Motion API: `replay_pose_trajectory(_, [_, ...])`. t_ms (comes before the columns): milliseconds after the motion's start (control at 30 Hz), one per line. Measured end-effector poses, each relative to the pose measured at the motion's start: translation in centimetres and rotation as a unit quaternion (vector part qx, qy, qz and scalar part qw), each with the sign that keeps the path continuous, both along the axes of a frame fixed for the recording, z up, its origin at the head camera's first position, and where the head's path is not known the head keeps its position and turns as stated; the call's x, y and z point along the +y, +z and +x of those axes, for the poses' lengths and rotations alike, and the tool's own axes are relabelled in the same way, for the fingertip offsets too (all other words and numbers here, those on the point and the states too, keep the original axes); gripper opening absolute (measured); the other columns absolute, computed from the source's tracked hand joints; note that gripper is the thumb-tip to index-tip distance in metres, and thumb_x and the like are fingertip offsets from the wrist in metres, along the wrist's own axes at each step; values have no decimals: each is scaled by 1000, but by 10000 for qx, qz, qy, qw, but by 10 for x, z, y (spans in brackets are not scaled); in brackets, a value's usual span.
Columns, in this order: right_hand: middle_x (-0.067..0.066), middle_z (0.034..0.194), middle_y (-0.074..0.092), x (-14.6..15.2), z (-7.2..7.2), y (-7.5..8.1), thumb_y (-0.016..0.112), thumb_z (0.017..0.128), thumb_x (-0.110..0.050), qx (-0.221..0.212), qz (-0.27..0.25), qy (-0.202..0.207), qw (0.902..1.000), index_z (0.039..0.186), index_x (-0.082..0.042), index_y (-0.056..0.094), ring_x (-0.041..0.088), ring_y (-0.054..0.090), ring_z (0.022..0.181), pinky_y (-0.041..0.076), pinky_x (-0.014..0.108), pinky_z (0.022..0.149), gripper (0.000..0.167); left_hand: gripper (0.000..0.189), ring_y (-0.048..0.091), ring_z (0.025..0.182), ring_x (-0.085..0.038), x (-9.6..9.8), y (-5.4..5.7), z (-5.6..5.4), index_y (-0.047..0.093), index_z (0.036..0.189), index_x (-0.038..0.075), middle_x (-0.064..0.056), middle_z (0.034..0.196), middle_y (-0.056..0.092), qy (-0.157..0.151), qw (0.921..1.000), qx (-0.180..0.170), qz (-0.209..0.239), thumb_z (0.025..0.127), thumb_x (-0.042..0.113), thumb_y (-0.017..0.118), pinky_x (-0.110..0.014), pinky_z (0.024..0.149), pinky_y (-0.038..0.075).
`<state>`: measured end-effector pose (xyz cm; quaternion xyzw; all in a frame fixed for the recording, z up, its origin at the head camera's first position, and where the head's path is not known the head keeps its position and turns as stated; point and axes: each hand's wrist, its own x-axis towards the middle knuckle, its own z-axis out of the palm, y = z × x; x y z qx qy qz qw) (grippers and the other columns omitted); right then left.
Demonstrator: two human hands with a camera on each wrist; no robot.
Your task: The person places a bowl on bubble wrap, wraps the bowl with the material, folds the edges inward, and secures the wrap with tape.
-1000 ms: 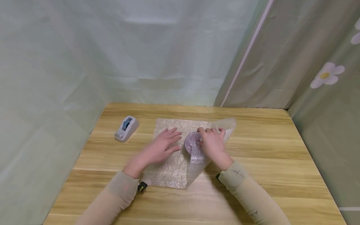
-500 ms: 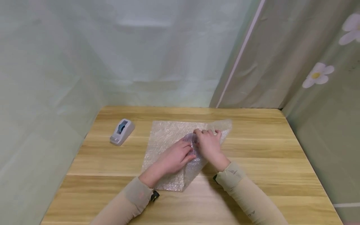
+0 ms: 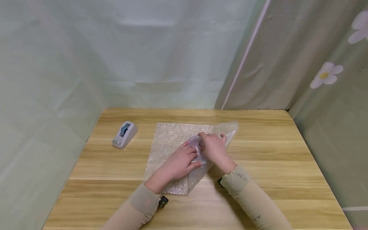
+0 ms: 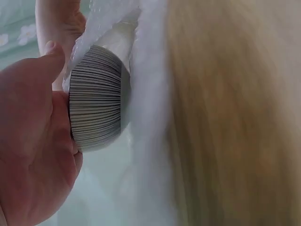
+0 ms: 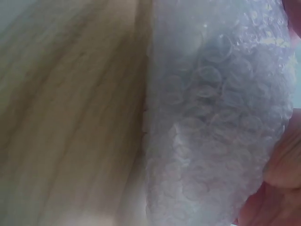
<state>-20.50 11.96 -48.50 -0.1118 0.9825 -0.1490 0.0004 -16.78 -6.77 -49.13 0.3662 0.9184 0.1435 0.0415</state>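
A small bowl (image 3: 195, 141) with dark stripes stands on a sheet of bubble wrap (image 3: 169, 137). Its striped outer wall shows side-on in the left wrist view, as the bowl (image 4: 96, 101) beside my palm. The wrap's right part is folded up over the bowl; that bubble wrap (image 5: 211, 113) fills much of the right wrist view. My right hand (image 3: 214, 147) grips the folded wrap at the bowl's right rim. With fairly straight fingers and its thumb apart, my left hand (image 3: 181, 161) rests over the bowl's near left side and the flap. Both hands hide part of the bowl.
A white tape dispenser (image 3: 125, 134) with a blue roll stands at the back left of the wooden table (image 3: 273, 179). Pale curtains (image 3: 161, 64) hang behind and beside the table. A wrap corner sticks out behind the right hand.
My left hand has moved right from above the wrap's left part onto the bowl and flap. The right hand keeps its grip at the bowl's right rim. The view has shifted slightly.
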Motion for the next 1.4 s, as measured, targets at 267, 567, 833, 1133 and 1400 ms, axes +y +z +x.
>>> replay_pose_trajectory(267, [8,118,78,2,2,3,84,87,-8,-190,-352,-66,9992,138,-20,69,36,69,112,25,71,112,55,53,49,147,-30,0,-4,2,72,127,4,-14,148,62,185,9987,-253,394,110,51,53,-45,132,9])
replay_pose_trajectory(567, [6,123,77,5,-4,-4,85,89,-13,-343,-801,-374,9955,138,-25,70,34,71,114,30,65,111,53,51,49,146,-29,1,-8,1,70,130,6,-12,147,63,167,9985,-173,493,111,50,53,-48,132,10])
replay_pose_trajectory(833, [6,124,77,5,-4,-9,85,89,-16,-321,-1057,-460,9928,137,-25,71,33,70,115,30,64,111,51,59,46,148,-30,-1,-8,1,61,151,9,-12,152,60,80,9992,-90,372,111,51,51,-52,132,10])
replay_pose_trajectory(1133, [2,129,76,9,-4,-10,85,94,-27,-280,-1074,-208,9936,139,-24,71,31,69,120,30,64,112,47,58,44,150,-33,0,-10,4,66,147,12,-13,154,58,149,9997,-68,190,111,54,50,-55,131,11])
replay_pose_trajectory(1400, [8,133,74,40,-16,-3,74,103,-35,13,-2673,638,9615,138,-11,72,32,65,128,47,56,110,42,58,41,153,-30,-3,-4,6,64,150,17,-8,160,53,299,9985,-419,184,111,56,47,-63,128,15])
